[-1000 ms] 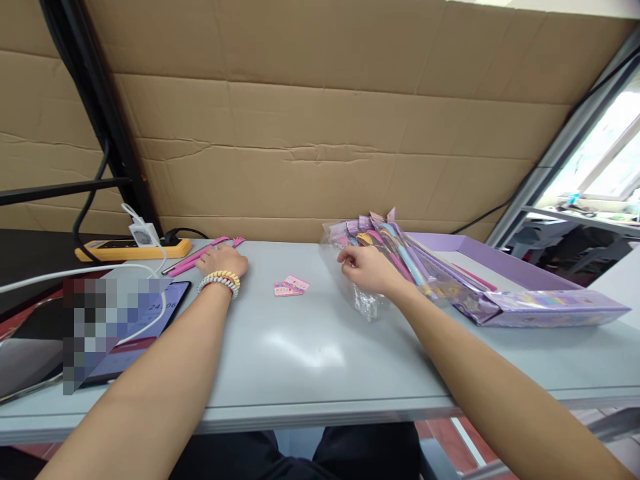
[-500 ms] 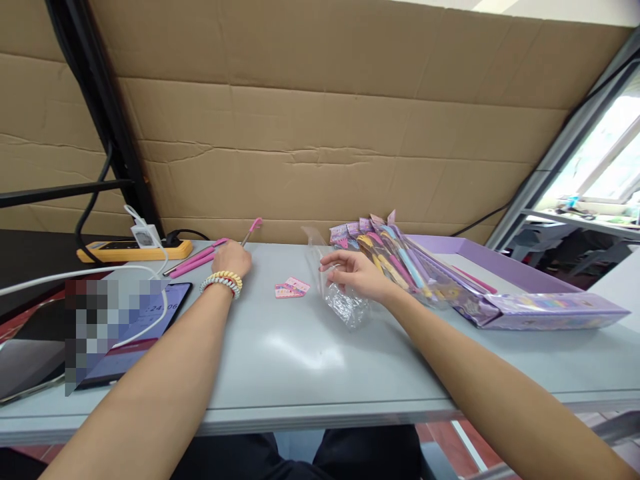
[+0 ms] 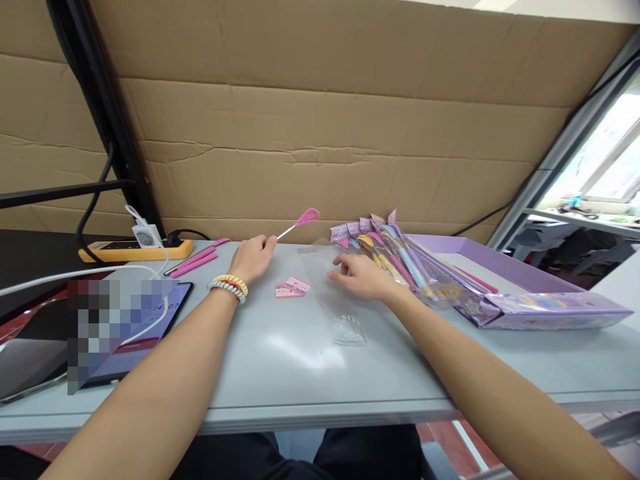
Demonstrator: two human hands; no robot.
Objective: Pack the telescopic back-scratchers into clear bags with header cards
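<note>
My left hand (image 3: 254,259) is closed around the end of a thin rod with a pink forked head (image 3: 307,217), shaped like a back scratcher. The rod points up and to the right; its other end is hidden in the fist. My right hand (image 3: 361,275) is held with curled fingers apart and nothing visible between them. Below it lies a clear plastic bag (image 3: 349,330), crumpled at its near end. Small pink printed cards (image 3: 293,288) rest between the hands. To the left of my left hand are pink-handled sticks (image 3: 197,261).
Several packaged colourful sticks (image 3: 385,250) lean on a purple box (image 3: 550,310) at right. A yellow power strip (image 3: 135,251) with a white charger (image 3: 147,235) stands at back left. A tablet (image 3: 145,333) with a white cable lies at left. Cardboard (image 3: 320,133) walls the back.
My left hand has moved right and the pink-headed rod with it, away from the pink-handled sticks. The clear bag now lies flatter, and my right hand has shifted slightly right.
</note>
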